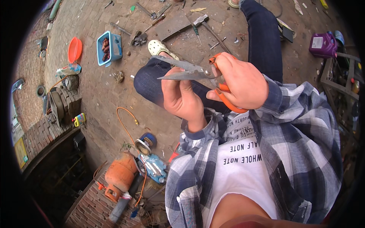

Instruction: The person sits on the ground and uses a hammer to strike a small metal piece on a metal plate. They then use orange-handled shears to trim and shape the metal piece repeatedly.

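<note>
A pair of large metal scissors (197,73) with orange-wrapped handles is held up over my lap, its blades parted and aimed to the left. My right hand (245,81) is closed around the handles. My left hand (182,95) is at the lower blade, with thumb and fingers curled against it; part of the fingers lies behind the metal. Nothing shows between the two blades.
On the ground ahead lie a hammer (213,34), a screwdriver (197,34) and a flat metal plate (173,27). To the left are a blue basket (114,53) and a red basin (75,49). An orange gas cylinder (121,171) lies at lower left; a purple jug (323,45) stands right.
</note>
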